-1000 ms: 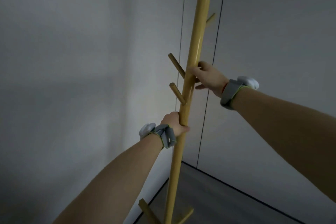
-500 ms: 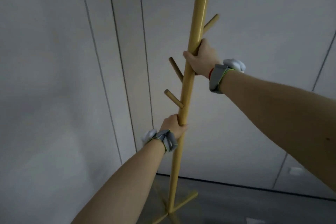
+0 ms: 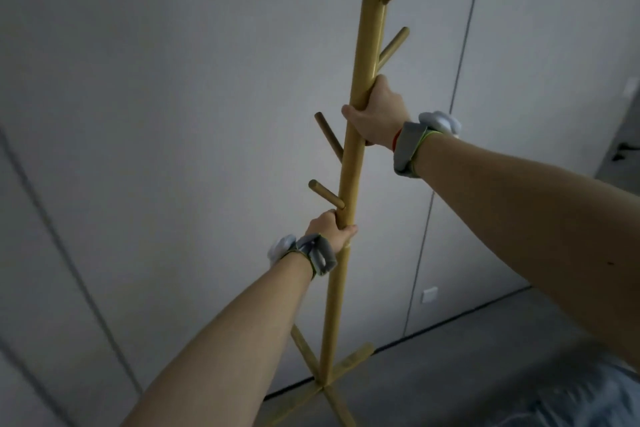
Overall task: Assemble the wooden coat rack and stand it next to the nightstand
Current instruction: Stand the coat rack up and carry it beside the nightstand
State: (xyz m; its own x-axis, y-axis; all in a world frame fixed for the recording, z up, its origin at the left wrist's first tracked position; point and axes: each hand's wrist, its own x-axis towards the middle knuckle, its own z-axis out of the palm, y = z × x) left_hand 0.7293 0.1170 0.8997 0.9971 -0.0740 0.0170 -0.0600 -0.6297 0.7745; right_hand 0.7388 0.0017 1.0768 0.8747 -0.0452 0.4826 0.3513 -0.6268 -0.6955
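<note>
The wooden coat rack (image 3: 367,55) stands nearly upright in front of me, a tall yellow pole with several angled pegs on both sides. Its cross-shaped base (image 3: 346,366) shows near the floor. My right hand (image 3: 375,113) is wrapped around the pole above the upper left peg. My left hand (image 3: 330,225) grips the pole just below the lower left peg. Both wrists wear grey bands. No nightstand is in view.
A grey panelled wall (image 3: 173,114) with vertical seams stands right behind the rack. A white wall socket (image 3: 428,295) sits low on it. The grey floor (image 3: 485,340) runs to the right, with a pale fabric edge (image 3: 595,395) at the lower right.
The view has swung to the right along the wall, and the rack's base now shows fully. Both hands keep their hold on the pole, the right one having shifted higher a second ago.
</note>
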